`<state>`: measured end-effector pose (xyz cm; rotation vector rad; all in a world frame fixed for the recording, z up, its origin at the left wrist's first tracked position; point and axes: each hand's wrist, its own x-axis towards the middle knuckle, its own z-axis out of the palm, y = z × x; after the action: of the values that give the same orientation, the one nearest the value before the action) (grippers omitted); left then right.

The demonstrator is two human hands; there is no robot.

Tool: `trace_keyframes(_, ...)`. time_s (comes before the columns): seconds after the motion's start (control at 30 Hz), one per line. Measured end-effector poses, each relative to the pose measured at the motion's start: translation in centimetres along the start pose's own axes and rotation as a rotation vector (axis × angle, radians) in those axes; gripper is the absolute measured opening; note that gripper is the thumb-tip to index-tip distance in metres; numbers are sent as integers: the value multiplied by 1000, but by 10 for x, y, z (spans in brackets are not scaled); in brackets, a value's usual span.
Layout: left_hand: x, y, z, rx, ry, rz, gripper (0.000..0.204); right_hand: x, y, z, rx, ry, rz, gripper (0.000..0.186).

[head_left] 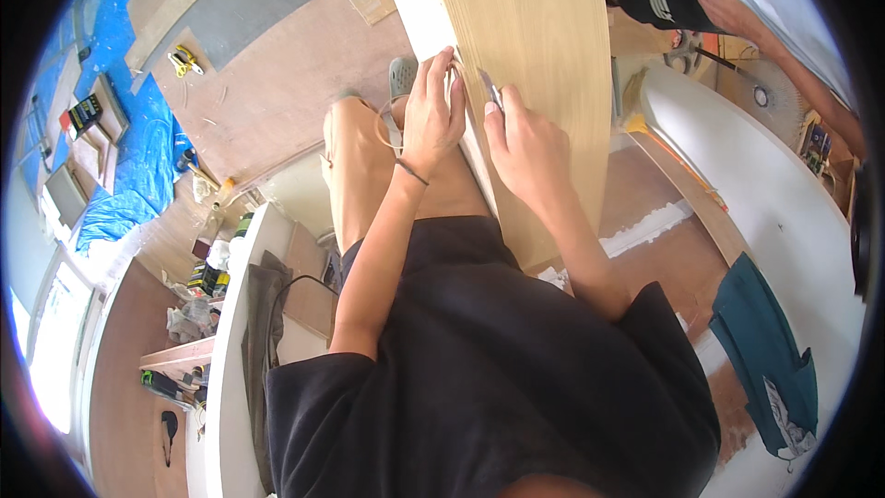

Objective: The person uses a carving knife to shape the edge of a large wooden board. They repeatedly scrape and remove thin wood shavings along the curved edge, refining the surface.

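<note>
A long wood-grain board [530, 23] with a pale edge runs away from my lap. My right hand [535, 152] is closed around a utility knife [491, 90], its blade pointing away from me just above the board's face near the left edge. At that edge, my left hand [433, 115] pinches a thin, pale strip [384, 127] that curls out to the left of the wrist. Fingers hide part of the strip, and whether the blade touches the board I cannot tell.
On the floor at left lie yellow-handled pliers [186, 61] and a crumpled blue tarp [138, 180]. White curved partitions [756, 175] flank me, with a dark green cloth [765, 341] draped at right. Another person's arm [784, 51] reaches in at upper right, near a fan [774, 97].
</note>
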<state>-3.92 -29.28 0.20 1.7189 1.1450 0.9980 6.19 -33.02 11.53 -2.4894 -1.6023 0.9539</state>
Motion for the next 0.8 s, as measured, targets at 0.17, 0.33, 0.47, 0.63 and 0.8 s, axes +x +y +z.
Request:
trace_keyframes(0.17,-5,-21,0,156,-133,45,29,6,-1,13,19,19,-35,23)
trace_keyframes(0.33,-5,-30,5,63,-138,66,29,14,2,16,-18,16,-42,22)
trace_keyframes(0.47,-8,-30,12,12,-88,20,27,12,3,18,-92,78,-122,17)
trace_keyframes(0.63,-5,-30,13,-55,-96,-15,26,12,1,23,-104,135,-97,17)
trace_keyframes(0.8,-5,-32,18,-105,-84,3,27,12,-13,14,-154,22,44,22)
